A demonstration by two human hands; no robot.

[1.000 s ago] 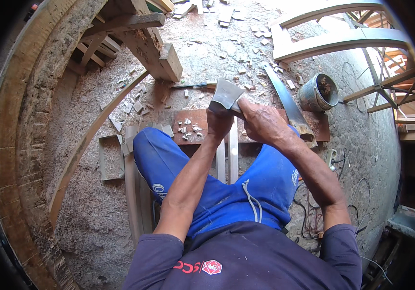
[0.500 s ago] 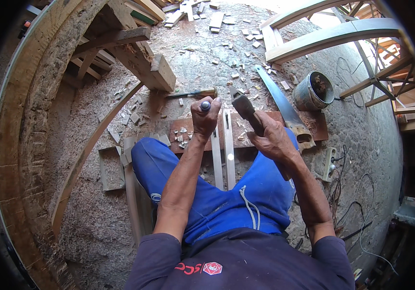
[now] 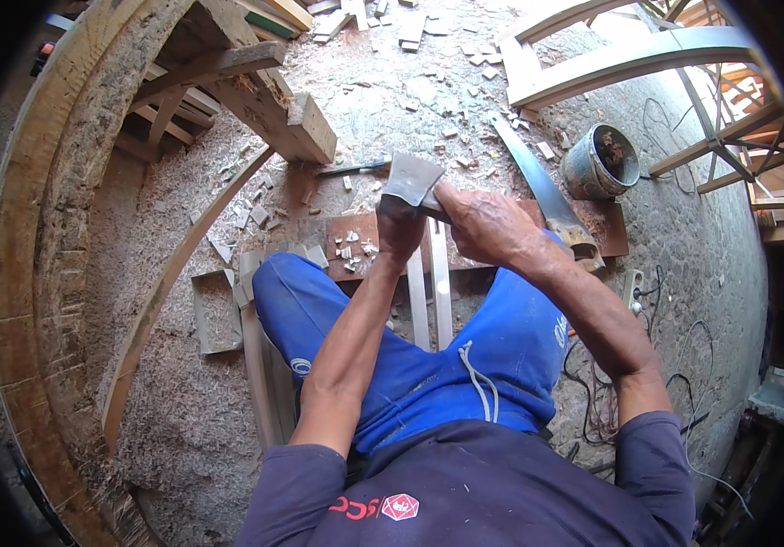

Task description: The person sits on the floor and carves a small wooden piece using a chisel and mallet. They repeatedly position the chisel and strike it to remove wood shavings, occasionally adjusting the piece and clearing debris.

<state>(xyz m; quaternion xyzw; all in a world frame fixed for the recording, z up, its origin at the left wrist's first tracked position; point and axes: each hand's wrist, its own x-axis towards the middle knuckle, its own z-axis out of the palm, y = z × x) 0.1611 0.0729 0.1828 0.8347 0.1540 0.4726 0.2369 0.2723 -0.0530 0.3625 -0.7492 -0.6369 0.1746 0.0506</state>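
My right hand (image 3: pixel 490 226) is closed round the handle of a hatchet. Its broad grey head (image 3: pixel 413 180) sits over the top of my left fist. That left hand (image 3: pixel 401 237) is wrapped round an upright chisel, whose handle end the hatchet head now covers; the blade is hidden below the fist. Beneath my hands, two pale wood strips (image 3: pixel 442 290) lie side by side between my knees, crossing a reddish-brown board (image 3: pixel 348 227). A slot shows near the far end of the right strip. Small wood chips (image 3: pixel 348 251) are scattered on the board to the left.
A handsaw (image 3: pixel 532 176) rests across the board's right side, beside a dirty bucket (image 3: pixel 576 170). A power strip (image 3: pixel 633 290) with cables lies at the right. Wooden frames (image 3: pixel 624 66) stand far right; a heavy timber bench (image 3: pixel 54 228) rises at the left. Offcuts litter the floor.
The hatchet has swung leftward from beside my left hand to over its top, covering the chisel's end. My left fist stays closed, slightly nearer me.
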